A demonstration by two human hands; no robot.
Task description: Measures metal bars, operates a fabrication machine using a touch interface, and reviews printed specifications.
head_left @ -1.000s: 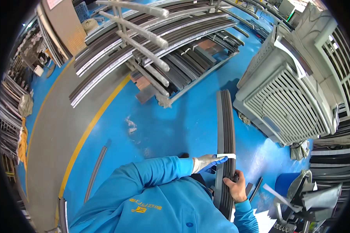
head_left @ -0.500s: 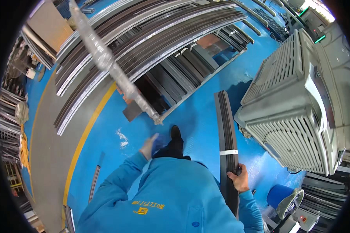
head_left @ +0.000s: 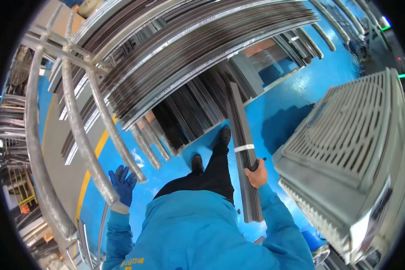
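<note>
My right hand (head_left: 257, 173) is closed round a long bundle of dark metal profiles (head_left: 241, 121), gripping it below its middle. A white paper band (head_left: 244, 147) wraps the bundle just beyond that hand. The bundle slants away from me, its far end in front of the rack's lower level. On the left, my left hand (head_left: 123, 185), in a glove with a blue palm, is held out with its fingers spread, holding nothing. It is close to the end of a rack arm (head_left: 87, 153) wrapped in clear film; I cannot tell whether they touch.
Ahead, a rack carries long stacked profiles (head_left: 202, 49), with more dark lengths (head_left: 193, 108) stored below. Several film-wrapped arms jut out on the left. A large grey slatted machine housing (head_left: 346, 135) stands close on the right. A yellow line (head_left: 86, 182) crosses the blue floor (head_left: 283, 117).
I have stepped closer to the rack. The bundle in my right hand has moved left and forward in view. My left hand has swung out left beside the wrapped arms, fingers spread.
</note>
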